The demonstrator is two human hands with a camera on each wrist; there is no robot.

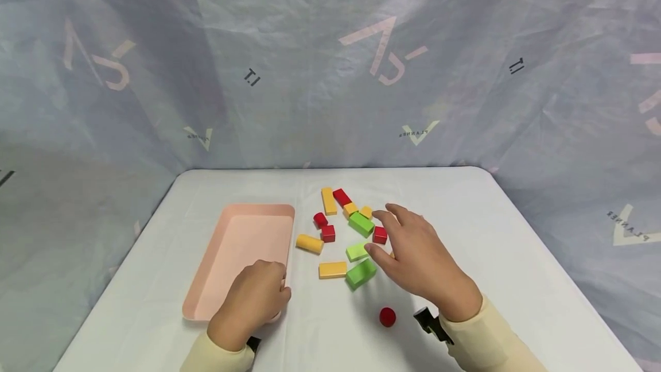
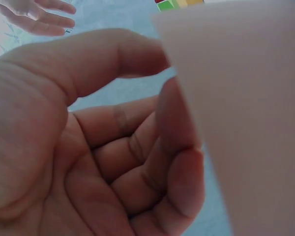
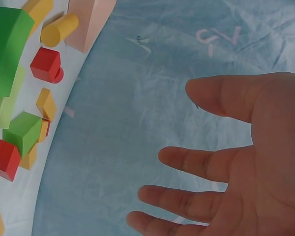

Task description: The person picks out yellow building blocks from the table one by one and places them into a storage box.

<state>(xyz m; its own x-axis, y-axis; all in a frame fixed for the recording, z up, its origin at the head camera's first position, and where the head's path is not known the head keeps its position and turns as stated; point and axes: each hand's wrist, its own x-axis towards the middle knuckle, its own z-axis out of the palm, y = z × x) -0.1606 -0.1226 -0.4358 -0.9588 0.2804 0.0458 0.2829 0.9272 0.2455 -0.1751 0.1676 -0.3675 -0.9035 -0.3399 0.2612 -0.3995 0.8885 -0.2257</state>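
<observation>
A shallow pink tray (image 1: pixel 255 237) lies at the left of the white table. My left hand (image 1: pixel 251 297) is at its near right corner, with curled fingers and thumb gripping the edge; in the left wrist view the tray wall (image 2: pixel 250 118) hides part of the fingertips. My right hand (image 1: pixel 420 251) hovers at the right side of the scattered blocks, fingers spread and holding nothing. Nearest to it are a red cube (image 1: pixel 380 235), a light green block (image 1: pixel 357 252) and a darker green block (image 1: pixel 361 274). The right wrist view shows the separated fingers (image 3: pixel 196 162).
Between the hands lie a yellow cylinder (image 1: pixel 310 244), a yellow block (image 1: pixel 333 270) and another red cube (image 1: pixel 327 233). Farther back are a long yellow block (image 1: pixel 329 201) and a red block (image 1: pixel 342 197). A round red piece (image 1: pixel 387 317) sits near the front. Grey cloth (image 1: pixel 310 102) hangs behind.
</observation>
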